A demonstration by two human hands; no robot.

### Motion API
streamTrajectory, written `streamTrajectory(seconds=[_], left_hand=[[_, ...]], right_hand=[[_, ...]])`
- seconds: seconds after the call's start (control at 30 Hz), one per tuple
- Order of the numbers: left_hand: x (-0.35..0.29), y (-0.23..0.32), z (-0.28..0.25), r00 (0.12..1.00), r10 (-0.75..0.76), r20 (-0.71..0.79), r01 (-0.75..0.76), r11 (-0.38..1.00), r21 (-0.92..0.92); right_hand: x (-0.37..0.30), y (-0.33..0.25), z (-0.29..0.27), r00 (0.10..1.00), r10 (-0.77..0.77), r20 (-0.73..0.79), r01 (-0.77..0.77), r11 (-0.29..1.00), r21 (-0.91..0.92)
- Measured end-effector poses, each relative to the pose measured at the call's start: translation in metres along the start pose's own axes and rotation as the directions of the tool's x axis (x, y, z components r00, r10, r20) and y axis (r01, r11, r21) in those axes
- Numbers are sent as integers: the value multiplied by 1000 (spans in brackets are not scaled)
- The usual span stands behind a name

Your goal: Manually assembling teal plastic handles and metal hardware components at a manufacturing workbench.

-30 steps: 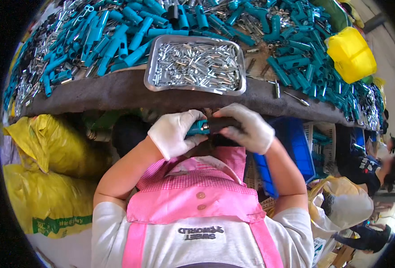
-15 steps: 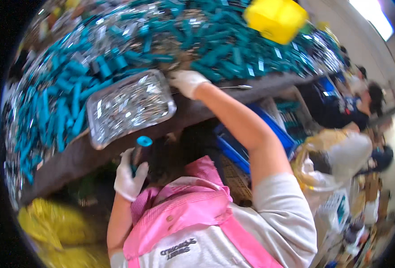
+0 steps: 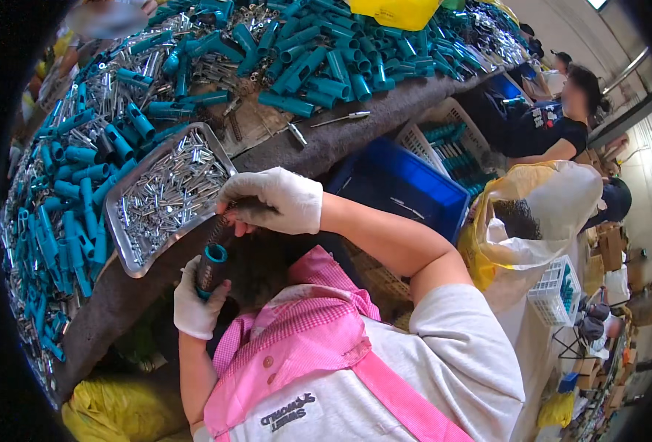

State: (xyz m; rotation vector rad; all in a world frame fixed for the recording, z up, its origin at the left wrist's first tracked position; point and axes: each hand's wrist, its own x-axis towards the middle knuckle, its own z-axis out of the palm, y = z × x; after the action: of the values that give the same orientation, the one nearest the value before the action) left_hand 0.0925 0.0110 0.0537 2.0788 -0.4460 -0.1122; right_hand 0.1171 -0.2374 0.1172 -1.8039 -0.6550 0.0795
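Observation:
Closed round a short teal plastic tube [image 3: 214,254], my gloved left hand [image 3: 195,303] holds it with its round open mouth facing up. A slot in its side shows dark coils. Just above that mouth, my gloved right hand [image 3: 280,200] pinches a dark coil spring [image 3: 216,230] between bare-tipped thumb and fingers. The spring slants down toward the tube; whether its lower end is inside, I cannot tell. Left of my right hand, a metal tray [image 3: 119,237] full of small silver pins lies at the table edge.
Teal tubes [image 3: 326,85] and metal parts pile over the table. A pen-like metal rod [image 3: 340,118] lies at its edge. Right are a blue crate [image 3: 407,180], a white crate [image 3: 455,110] and a yellow bag [image 3: 480,250]. A co-worker [image 3: 554,121] sits at the far right.
My right hand has come from the table pile, beyond the tray, back to the left hand with a spring in its fingers. The left hand still holds the tube.

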Motion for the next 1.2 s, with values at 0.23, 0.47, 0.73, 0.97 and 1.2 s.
streamTrajectory(seconds=[0.23,0.47,0.73,0.97,1.2], left_hand=[[-1,-11,-5,996,84,22,-86,994,72],[3,2,-8,985,72,154,-88,991,101],[-10,-21,4,993,70,-94,-88,975,-204],[-22,-22,-13,978,-207,32,203,897,-393],[-27,-26,-28,959,-212,-185,190,973,-133]], right_hand=[[-8,-2,9,996,6,85,-7,1000,12],[-7,0,34,974,189,127,-177,979,-100],[102,50,-27,979,-199,-54,140,834,-534],[258,150,-158,751,53,-658,-627,371,-685],[241,113,-116,872,-62,-485,-356,600,-717]])
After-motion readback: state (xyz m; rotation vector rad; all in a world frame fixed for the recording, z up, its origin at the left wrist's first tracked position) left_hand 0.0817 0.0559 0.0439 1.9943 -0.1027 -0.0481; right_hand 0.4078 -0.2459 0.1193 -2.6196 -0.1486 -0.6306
